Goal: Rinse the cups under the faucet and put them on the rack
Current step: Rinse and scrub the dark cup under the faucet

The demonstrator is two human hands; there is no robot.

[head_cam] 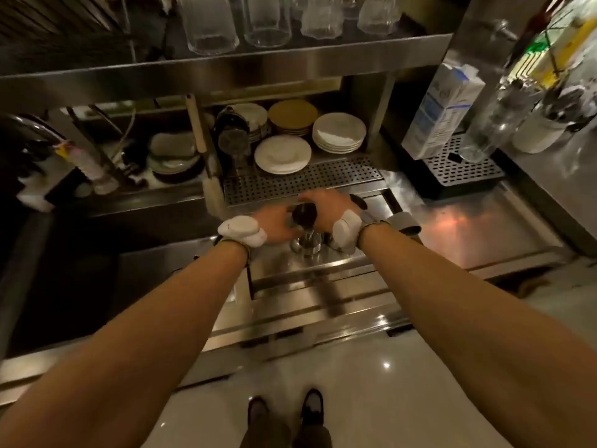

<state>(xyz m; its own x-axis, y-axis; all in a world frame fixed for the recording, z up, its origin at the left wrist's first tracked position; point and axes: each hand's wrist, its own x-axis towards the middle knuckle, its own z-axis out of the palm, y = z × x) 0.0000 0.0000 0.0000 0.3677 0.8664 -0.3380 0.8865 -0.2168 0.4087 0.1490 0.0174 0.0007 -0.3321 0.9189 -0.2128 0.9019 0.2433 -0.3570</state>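
Both of my hands meet over a small steel sink at the centre of the counter. Between them is a dark cup (304, 215), its mouth turned toward me. My left hand (274, 223) grips its left side and my right hand (323, 206) wraps its top and right side. Just under the cup stands a short round steel fitting (307, 245); I cannot tell whether water runs from it. A perforated steel rack (300, 181) lies directly behind my hands. Both wrists carry white padded bands.
Stacks of white and tan plates (339, 132) and an upturned dark cup (232, 134) sit behind the rack. Glasses (213, 24) stand upside down on the upper shelf. A milk carton (442, 111) and a glass bottle (494, 124) are at the right. A deep sink (80, 286) lies left.
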